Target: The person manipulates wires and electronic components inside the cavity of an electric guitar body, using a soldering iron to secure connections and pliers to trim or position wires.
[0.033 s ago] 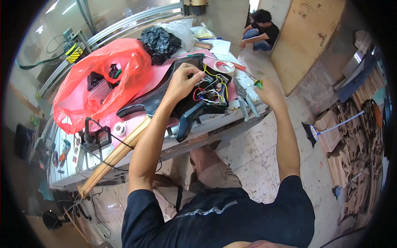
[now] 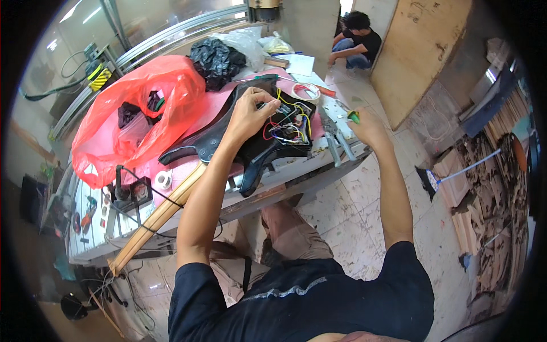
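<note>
Speckled pale tiled floor (image 2: 353, 205); tan wooden panel (image 2: 421, 57) upright; light tube (image 2: 93, 13) upper left.

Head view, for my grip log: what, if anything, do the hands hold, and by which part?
The right hand holds a green-and-yellow thing, its gripped part unclear. Whether the left hand holds anything can't be told.

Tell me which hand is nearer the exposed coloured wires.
Left. The left hand is by the upper-left edge of the coloured wires; the right hand, gripping a green-and-yellow object, is off to their right, beyond the pliers.
</note>
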The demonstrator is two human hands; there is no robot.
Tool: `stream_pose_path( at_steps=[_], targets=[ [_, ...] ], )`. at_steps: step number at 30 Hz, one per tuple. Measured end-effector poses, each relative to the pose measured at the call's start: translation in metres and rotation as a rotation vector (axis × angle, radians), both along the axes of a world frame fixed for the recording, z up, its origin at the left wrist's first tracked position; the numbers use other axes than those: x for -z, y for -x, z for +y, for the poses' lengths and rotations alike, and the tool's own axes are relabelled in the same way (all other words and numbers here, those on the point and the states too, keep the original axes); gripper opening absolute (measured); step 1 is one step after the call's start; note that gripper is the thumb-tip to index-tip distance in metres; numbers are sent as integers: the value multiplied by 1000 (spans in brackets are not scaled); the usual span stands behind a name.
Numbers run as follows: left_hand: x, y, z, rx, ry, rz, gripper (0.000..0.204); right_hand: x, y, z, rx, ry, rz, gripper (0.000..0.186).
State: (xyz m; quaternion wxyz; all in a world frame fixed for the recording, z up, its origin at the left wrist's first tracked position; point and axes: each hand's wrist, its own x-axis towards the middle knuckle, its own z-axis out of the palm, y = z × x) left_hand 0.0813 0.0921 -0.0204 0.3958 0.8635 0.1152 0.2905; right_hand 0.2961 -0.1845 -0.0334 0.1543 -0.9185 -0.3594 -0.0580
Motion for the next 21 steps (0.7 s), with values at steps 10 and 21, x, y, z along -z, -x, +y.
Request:
stream_pose_path(
  at_steps=[10, 21],
  targets=[
    [-33, -38, -71, 159, -536, 104, 14, 19, 4, -6, -93, -54, 127, 58],
    [-67, -26, -57, 32, -270, 7, 26, -2, 86, -15, -177, -39, -38, 61]
  ],
)
